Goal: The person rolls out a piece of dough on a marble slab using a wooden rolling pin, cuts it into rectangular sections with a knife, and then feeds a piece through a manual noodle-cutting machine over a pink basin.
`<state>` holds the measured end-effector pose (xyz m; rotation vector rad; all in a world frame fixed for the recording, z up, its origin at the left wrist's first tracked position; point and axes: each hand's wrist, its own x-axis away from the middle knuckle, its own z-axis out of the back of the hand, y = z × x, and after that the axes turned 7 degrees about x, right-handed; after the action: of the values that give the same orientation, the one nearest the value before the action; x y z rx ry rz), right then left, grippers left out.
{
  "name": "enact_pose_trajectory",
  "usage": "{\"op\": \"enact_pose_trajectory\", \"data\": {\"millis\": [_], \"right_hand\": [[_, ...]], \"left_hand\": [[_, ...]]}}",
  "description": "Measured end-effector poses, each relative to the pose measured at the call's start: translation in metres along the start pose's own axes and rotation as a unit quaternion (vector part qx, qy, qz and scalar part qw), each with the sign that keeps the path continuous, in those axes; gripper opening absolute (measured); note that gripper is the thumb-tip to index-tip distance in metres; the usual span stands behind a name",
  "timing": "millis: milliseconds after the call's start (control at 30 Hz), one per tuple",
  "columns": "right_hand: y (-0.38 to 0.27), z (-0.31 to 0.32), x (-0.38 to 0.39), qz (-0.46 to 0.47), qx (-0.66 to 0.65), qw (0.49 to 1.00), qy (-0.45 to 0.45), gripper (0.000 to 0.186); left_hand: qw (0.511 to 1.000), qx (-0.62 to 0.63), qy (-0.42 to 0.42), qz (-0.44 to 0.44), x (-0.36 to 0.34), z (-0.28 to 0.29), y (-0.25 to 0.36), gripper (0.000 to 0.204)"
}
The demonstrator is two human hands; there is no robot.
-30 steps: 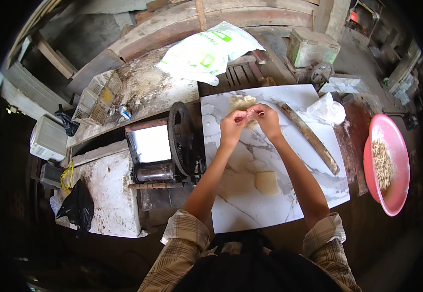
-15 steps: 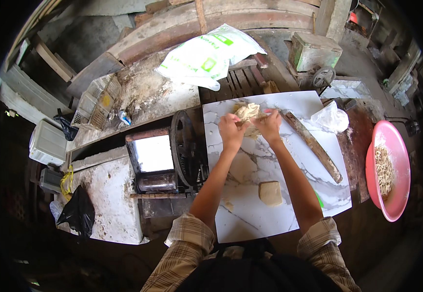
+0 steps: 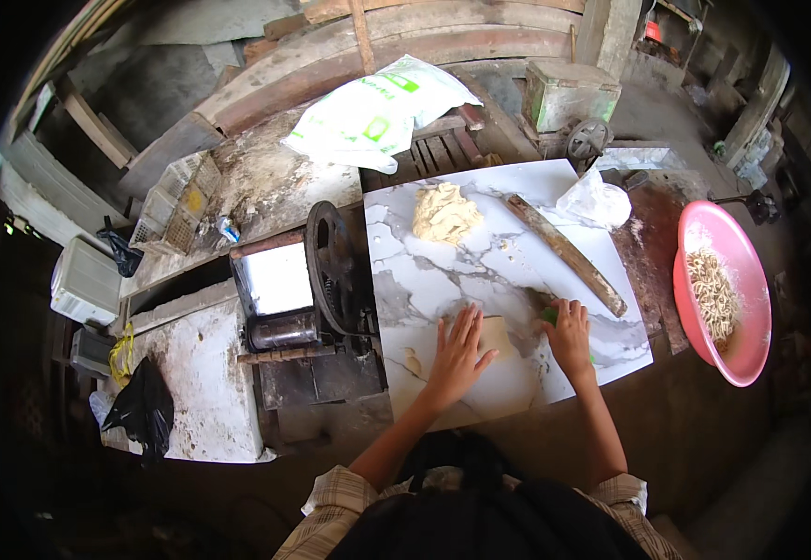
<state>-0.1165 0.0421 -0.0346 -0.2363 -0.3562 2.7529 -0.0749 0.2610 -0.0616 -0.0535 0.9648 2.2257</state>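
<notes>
Head view, largest thing first:

- Marble slab (image 3: pixel 443 271) fills the middle of the frame, white with grey veins, and carries the dough and tools.
- Sack (image 3: pixel 373 117), white with green print, lies at upper centre above the slab.
- Basin (image 3: pixel 751 345), pink, sits at the right edge and holds pale noodles (image 3: pixel 712 294).
- Roller machine (image 3: pixel 298 289), dark metal with a wheel, stands just left of the slab.
- Rolling pin (image 3: pixel 564 254), long and wooden, lies slanted on the slab's upper right part.
- Dough heap (image 3: pixel 444 213), pale and ragged, rests at the slab's upper middle, well apart from both hands.
- Left hand (image 3: pixel 459 353) lies flat at lower centre with fingers spread, its fingertips on the dough block.
- Right hand (image 3: pixel 569 336) rests just right of it, fingers loosely curled over a green tool (image 3: pixel 549 315); whether it grips is unclear.
- Dough block (image 3: pixel 495 336), small and squarish, sits on the slab's lower part between the two hands, touching the left one.
</notes>
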Motion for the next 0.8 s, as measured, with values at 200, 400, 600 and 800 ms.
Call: {"op": "enact_pose_trajectory", "data": {"millis": [200, 400, 600, 800], "right_hand": [[0.010, -0.023, -0.003, 0.066, -0.041, 0.997, 0.001, 0.024], [-0.027, -0.004, 0.007, 0.088, -0.080, 0.993, 0.005, 0.027], [-0.067, -0.012, 0.030, 0.181, -0.122, 0.973, -0.074, 0.060], [-0.093, -0.011, 0.041, 0.155, -0.136, 0.973, -0.100, 0.054]], "left_hand": [[0.993, -0.103, 0.037, 0.035, 0.029, -0.019, 0.016, 0.077], [0.988, -0.136, 0.034, 0.061, 0.051, -0.013, 0.021, 0.075], [0.989, -0.127, 0.048, 0.056, 0.051, -0.009, 0.022, 0.067], [0.991, -0.103, 0.032, 0.082, 0.037, 0.002, -0.001, 0.053]]}}
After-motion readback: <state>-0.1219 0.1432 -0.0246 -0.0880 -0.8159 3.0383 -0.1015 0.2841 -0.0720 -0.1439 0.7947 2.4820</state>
